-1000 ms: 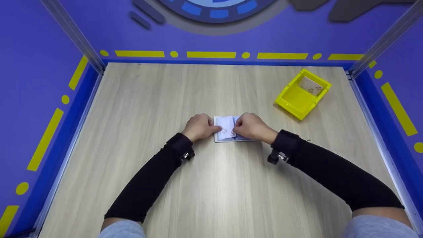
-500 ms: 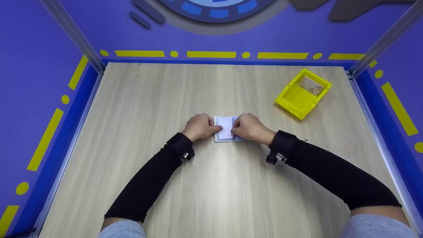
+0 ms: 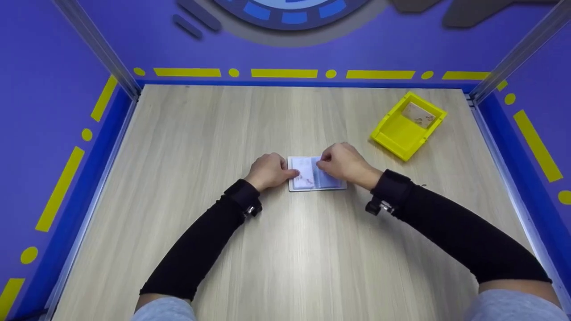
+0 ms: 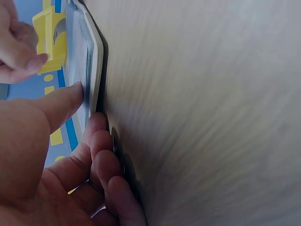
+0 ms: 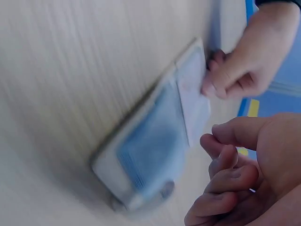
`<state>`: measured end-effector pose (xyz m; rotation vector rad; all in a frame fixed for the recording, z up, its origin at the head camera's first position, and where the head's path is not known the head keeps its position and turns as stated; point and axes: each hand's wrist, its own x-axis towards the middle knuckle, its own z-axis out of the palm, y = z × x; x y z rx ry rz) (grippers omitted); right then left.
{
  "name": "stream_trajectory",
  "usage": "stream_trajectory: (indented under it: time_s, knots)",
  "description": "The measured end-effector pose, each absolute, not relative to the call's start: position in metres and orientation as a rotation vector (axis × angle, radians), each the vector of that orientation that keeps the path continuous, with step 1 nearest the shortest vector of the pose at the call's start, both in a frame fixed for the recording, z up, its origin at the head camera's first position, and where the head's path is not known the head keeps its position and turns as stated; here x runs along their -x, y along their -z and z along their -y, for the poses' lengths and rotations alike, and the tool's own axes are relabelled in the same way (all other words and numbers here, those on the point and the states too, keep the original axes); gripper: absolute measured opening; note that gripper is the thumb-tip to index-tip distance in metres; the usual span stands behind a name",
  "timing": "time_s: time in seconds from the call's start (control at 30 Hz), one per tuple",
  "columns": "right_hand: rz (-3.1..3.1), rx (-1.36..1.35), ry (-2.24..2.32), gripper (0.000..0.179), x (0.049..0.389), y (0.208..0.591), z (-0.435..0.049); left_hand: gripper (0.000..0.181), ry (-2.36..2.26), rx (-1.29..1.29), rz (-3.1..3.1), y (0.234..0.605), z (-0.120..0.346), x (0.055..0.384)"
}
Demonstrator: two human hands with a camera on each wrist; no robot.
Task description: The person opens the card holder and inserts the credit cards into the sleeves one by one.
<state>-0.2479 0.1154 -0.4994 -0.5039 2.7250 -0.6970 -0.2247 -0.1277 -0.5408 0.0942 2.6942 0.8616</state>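
A small card album point(image 3: 329, 179) lies spread on the wooden table, with clear bluish sleeves on its right side. A whitish card point(image 3: 304, 168) with a reddish floral print lies on its left side. My left hand point(image 3: 267, 171) pinches the album's left edge; the left wrist view shows the thumb pressing on top and the fingertips at the edge by the tabletop. Over the album's right side hovers my right hand point(image 3: 342, 162). Its fingers are curled with the thumb against the index finger, and in the right wrist view nothing shows between them.
At the table's back right stands a yellow bin point(image 3: 387, 148), with another printed card point(image 3: 418, 116) leaning inside its far end. Blue panels point(image 3: 285, 58) with yellow marks border the wooden table point(image 3: 214, 125) at the back and both sides.
My right hand first slid slightly left by the card, then let go and moved right and up, off the card. The card now lies straighter on the left side. My left hand stays put.
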Motion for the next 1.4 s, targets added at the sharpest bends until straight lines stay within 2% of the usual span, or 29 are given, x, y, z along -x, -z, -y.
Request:
stream_trajectory:
  time_s: [0.33, 0.7, 1.07, 1.4]
  knots:
    - [-2.705, 0.363, 0.597, 0.040, 0.263, 0.479, -0.140, 0.051, -0.870, -0.080, -2.678, 0.540, 0.128, 0.224]
    - [-2.561, 0.277, 0.408, 0.055, 0.265, 0.496, -0.154, 0.053, -0.871, -0.104, -2.687, 0.539, 0.127, 0.222]
    - [-2.566, 0.366, 0.423, 0.049, 0.264, 0.502, -0.164, 0.052, -0.874, -0.093, -2.705, 0.540, 0.127, 0.221]
    - [-2.584, 0.297, 0.230, 0.045, 0.261, 0.492, -0.170, 0.051, -0.873, -0.085, -2.708, 0.540, 0.126, 0.222]
